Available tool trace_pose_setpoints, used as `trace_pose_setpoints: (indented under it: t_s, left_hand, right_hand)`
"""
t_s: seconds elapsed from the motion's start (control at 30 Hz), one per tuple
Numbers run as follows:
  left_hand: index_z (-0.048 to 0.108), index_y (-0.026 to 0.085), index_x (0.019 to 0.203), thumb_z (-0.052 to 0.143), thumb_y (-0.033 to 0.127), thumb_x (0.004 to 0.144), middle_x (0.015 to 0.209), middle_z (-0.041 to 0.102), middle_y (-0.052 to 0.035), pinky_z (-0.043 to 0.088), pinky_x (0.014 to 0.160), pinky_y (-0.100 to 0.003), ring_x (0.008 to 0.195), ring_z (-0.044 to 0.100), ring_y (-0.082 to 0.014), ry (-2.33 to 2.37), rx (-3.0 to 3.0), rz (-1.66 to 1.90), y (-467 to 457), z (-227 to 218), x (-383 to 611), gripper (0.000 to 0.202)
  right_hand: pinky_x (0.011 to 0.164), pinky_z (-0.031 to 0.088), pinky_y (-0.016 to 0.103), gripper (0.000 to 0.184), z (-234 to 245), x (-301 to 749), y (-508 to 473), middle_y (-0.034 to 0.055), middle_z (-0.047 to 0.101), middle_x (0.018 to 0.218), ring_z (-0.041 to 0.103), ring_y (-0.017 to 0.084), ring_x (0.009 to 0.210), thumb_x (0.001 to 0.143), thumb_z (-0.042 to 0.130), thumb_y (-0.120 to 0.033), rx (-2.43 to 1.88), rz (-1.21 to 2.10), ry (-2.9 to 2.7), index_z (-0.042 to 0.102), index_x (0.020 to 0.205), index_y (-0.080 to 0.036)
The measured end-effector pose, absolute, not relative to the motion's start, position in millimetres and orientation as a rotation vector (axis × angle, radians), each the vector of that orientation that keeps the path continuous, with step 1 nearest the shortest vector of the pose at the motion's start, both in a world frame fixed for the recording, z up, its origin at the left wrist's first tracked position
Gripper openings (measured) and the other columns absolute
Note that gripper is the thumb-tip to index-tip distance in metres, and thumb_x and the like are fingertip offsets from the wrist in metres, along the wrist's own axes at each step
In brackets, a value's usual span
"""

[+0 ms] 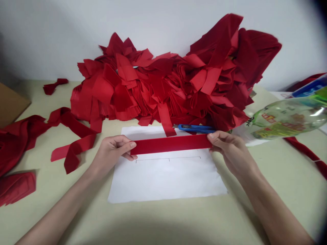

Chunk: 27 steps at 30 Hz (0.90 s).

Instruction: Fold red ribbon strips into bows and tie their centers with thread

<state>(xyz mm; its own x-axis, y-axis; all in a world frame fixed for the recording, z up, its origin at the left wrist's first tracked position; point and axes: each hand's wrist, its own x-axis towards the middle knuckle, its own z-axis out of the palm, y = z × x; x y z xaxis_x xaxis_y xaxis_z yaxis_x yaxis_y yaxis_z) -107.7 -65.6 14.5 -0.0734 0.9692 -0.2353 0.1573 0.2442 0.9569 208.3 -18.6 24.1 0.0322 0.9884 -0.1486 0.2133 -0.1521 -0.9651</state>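
A red ribbon strip (171,144) is stretched flat and nearly level above a white sheet of paper (166,182). My left hand (116,149) pinches its left end between thumb and fingers. At the right end, the thumb and fingers of my right hand (230,149) grip it the same way. Just below the strip, the paper carries a thin drawn line with three short tick marks. A blue utility knife (196,128) lies right behind the strip, near my right hand, its tip pointing left.
A large heap of cut red ribbon pieces (158,81) leans against the wall. Longer red ribbon (74,149) curls at the left, near a cardboard box (11,103). A clear green-tinted plastic bottle (291,117) lies on its side at the right.
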Motion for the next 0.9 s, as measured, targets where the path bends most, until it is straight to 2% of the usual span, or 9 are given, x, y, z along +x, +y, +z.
trace_pose_setpoints:
  t_s: [0.1, 0.23, 0.4, 0.5, 0.6, 0.67, 0.8, 0.9]
  left_hand:
    - [0.062, 0.018, 0.065, 0.067, 0.033, 0.075, 0.049, 0.059, 0.0046, 0.057, 0.059, -0.024, 0.053, 0.067, -0.0146, 1.483, 1.117, 0.989, -65, 15, -110, 0.019]
    - [0.062, 0.018, 0.065, 0.067, 0.034, 0.075, 0.053, 0.062, 0.0027, 0.056, 0.057, -0.021, 0.055, 0.067, -0.0142, 1.506, 1.128, 0.932, -63, 18, -112, 0.020]
    - [0.062, 0.018, 0.065, 0.068, 0.037, 0.073, 0.056, 0.062, 0.0023, 0.055, 0.056, -0.022, 0.058, 0.068, -0.0160, 1.509, 1.128, 0.916, -61, 17, -116, 0.021]
    - [0.061, 0.018, 0.064, 0.068, 0.038, 0.072, 0.056, 0.062, 0.0022, 0.055, 0.056, -0.022, 0.059, 0.068, -0.0162, 1.508, 1.136, 0.876, -59, 17, -119, 0.023]
    - [0.061, 0.018, 0.063, 0.069, 0.038, 0.072, 0.057, 0.060, 0.0023, 0.053, 0.055, -0.021, 0.057, 0.067, -0.0150, 1.514, 1.139, 0.851, -57, 20, -126, 0.023]
    - [0.061, 0.018, 0.062, 0.069, 0.037, 0.071, 0.056, 0.060, 0.0023, 0.052, 0.053, -0.020, 0.056, 0.066, -0.0141, 1.514, 1.134, 0.841, -56, 22, -130, 0.023]
    - [0.061, 0.019, 0.061, 0.069, 0.037, 0.072, 0.054, 0.061, 0.0019, 0.050, 0.052, -0.019, 0.055, 0.065, -0.0132, 1.491, 1.141, 0.813, -59, 27, -129, 0.022]
    - [0.060, 0.019, 0.060, 0.067, 0.036, 0.074, 0.051, 0.063, 0.0012, 0.049, 0.051, -0.020, 0.051, 0.062, -0.0123, 1.436, 1.143, 0.805, -69, 30, -108, 0.024]
  right_hand:
    - [0.044, 0.037, 0.024, 0.031, 22, 204, -21, -0.0026, 0.050, 0.050, 0.046, 0.009, 0.044, 0.072, 0.068, -0.045, -1.472, 1.217, -1.354, 0.052, 0.063, -0.020]
    - [0.039, 0.017, 0.021, 0.036, 21, 199, -23, -0.0078, 0.031, 0.047, 0.026, 0.005, 0.039, 0.074, 0.065, -0.044, -1.409, 1.162, -1.375, 0.041, 0.062, -0.020]
    - [0.039, 0.012, 0.021, 0.037, 24, 194, -26, -0.0091, 0.024, 0.048, 0.020, 0.004, 0.039, 0.075, 0.063, -0.048, -1.412, 1.201, -1.369, 0.038, 0.065, -0.022]
    - [0.036, 0.015, 0.020, 0.038, 26, 195, -25, -0.0102, 0.027, 0.041, 0.023, 0.005, 0.034, 0.075, 0.061, -0.054, -1.496, 1.322, -1.451, 0.041, 0.068, -0.022]
    - [0.037, 0.025, 0.021, 0.041, 28, 200, -23, -0.0074, 0.040, 0.041, 0.035, 0.007, 0.033, 0.076, 0.055, -0.060, -1.570, 1.383, -1.630, 0.045, 0.070, -0.021]
    - [0.040, 0.030, 0.023, 0.043, 29, 205, -21, -0.0054, 0.045, 0.042, 0.040, 0.009, 0.035, 0.080, 0.049, -0.062, -1.631, 1.262, -1.751, 0.050, 0.071, -0.020]
    - [0.047, 0.036, 0.025, 0.038, 35, 198, -27, -0.0041, 0.047, 0.045, 0.043, 0.010, 0.041, 0.085, 0.045, -0.055, -1.670, 0.753, -1.838, 0.060, 0.082, -0.020]
    - [0.053, 0.042, 0.026, 0.025, 38, 171, -49, -0.0011, 0.055, 0.058, 0.053, 0.013, 0.053, 0.086, 0.050, -0.046, -1.412, 0.820, -1.901, 0.059, 0.084, -0.022]
